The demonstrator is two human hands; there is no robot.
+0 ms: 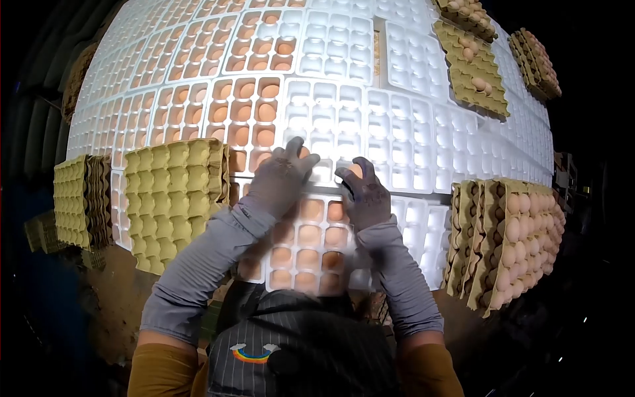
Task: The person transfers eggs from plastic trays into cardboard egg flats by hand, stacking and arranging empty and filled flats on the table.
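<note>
My left hand, in a grey glove, is closed around an egg over the front left corner of a white foam tray. A second egg is gripped between the fingers and thumb of my gloved right hand, at the front right corner of that tray. Most of the tray's cups in view hold nothing. Nearer my body, between my forearms, lies a foam tray of brown eggs. Left of my left hand is another filled foam tray.
Stacked yellowish pulp trays stand at the left front, beside another stack. Egg-filled pulp trays stand at the right. A pulp tray with a few eggs lies at the back right. Foam trays cover the table.
</note>
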